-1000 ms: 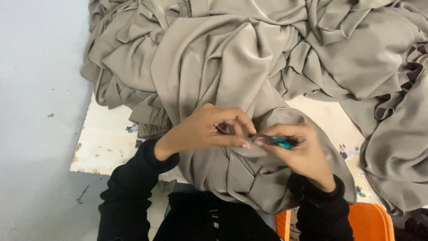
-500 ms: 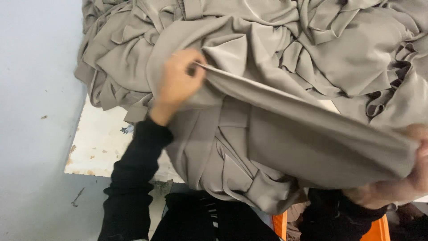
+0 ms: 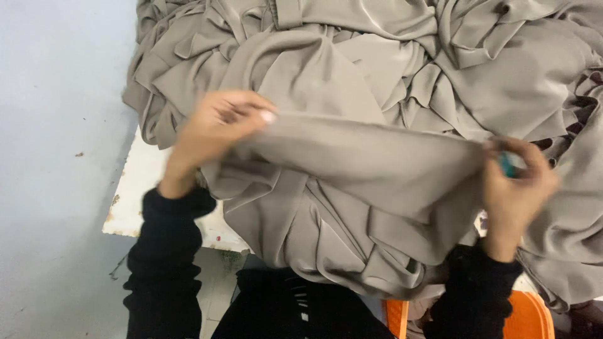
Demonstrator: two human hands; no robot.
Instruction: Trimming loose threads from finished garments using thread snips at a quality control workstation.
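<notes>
While both hands (image 3: 213,129) pinch it, cloth (image 3: 364,150) stretches taut

Smooth, faintly sheeny grey cloth (image 3: 377,157) lies heaped on a chipped, matt white-painted tabletop (image 3: 141,201).

There is just one view, from a camera on the person's head; it looks steeply down and a bit forward, from close up, at the big heap of soft grey-brown cloth (image 3: 377,94) on the worn white table (image 3: 141,201); the black-sleeved arms come in from the bottom edge.
</notes>
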